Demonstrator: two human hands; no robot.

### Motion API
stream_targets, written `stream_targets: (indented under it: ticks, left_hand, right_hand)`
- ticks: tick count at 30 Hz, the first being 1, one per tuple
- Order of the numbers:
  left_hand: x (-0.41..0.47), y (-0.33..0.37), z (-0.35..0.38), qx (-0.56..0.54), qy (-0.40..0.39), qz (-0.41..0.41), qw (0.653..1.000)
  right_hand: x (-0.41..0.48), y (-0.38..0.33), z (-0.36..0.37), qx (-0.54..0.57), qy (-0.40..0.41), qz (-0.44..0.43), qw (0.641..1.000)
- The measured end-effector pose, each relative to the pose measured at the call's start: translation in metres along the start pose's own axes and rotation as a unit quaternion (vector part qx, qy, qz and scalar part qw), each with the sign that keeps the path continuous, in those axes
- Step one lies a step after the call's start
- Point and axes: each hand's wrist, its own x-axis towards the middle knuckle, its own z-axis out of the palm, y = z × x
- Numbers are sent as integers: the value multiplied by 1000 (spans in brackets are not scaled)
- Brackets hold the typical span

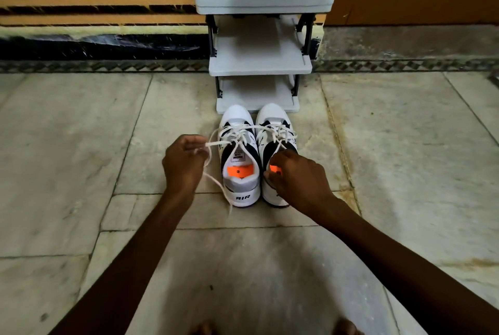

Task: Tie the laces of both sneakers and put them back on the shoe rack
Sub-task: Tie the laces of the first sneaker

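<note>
Head view: my left hand (183, 164) fingers pinch the lace (216, 143) of the left sneaker (239, 156) just beside them, my right hand (294, 175) fingers curl on the right sneaker (275, 129), grip unclear; tugging sideways could slip the lace, shoe rack (260, 64) beyond.

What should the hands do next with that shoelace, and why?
Probably the right hand should take the other lace end of the left sneaker and cross it over. The left hand already pinches one loose lace, which trails onto the floor. No bow shows, and both sneakers stand in front of the shoe rack, not on it.
</note>
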Motion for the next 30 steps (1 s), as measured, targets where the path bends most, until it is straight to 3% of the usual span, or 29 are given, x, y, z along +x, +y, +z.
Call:
stream_targets:
  ticks: [4,7,12,23,30]
  left_hand:
    - [7,-5,-2,204,9,6,979]
    - [-5,-2,16,232,-57,89,967]
    - [-15,-1,42,347,-107,120,924]
    - [-37,-14,30,328,-77,159,928]
    - [-23,-14,29,295,-110,73,946]
  right_hand:
    - [4,-6,11,-66,0,-33,997]
    - [4,-5,23,-99,10,-33,994]
    - [-2,3,34,-107,-21,-39,993]
    - [-3,12,30,-134,-38,-20,990]
    - [21,-11,10,-15,61,-9,998]
